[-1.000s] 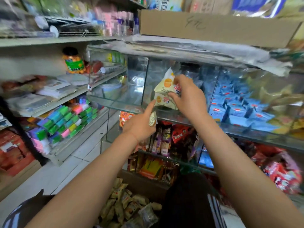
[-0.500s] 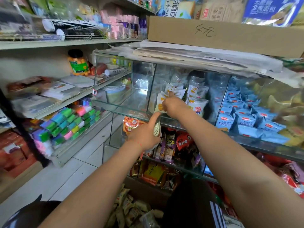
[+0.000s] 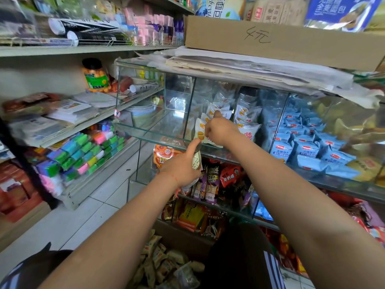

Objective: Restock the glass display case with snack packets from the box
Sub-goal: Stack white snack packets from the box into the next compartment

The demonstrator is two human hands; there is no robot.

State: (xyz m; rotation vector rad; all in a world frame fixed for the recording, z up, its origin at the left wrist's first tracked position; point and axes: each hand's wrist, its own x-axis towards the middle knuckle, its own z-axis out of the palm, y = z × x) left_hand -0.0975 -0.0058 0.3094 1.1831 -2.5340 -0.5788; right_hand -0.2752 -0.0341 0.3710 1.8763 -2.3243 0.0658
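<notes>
Head view: right hand [image 3: 220, 130] reaches into the middle compartment of the glass display case [image 3: 158, 136], fingers curled around a white snack packet [image 3: 200, 130] with orange print, which it holds at the front of the white stack there. A second earlier this hand held the packet higher, at the compartment's mouth; it has since gone deeper and lower, so the packet is judged nearly seated. Left hand [image 3: 183, 167] waits just below the glass shelf edge, thumb raised, fingers clamped on another pale packet [image 3: 196, 161], probably next in turn. Supply remains: the box [image 3: 187, 243] at the bottom of the frame holds a heap of loose packets [image 3: 162, 265]. Blue packets [image 3: 302, 147] fill the compartment to the right.

Legible writing: "4元" handwritten on the cardboard carton [image 3: 281, 44] atop the case; "9" on a small price tag [image 3: 117, 113] on the left shelf; "全麦面包" on a blue bag [image 3: 337, 9] overhead. Packet lettering is too small to read reliably.
</notes>
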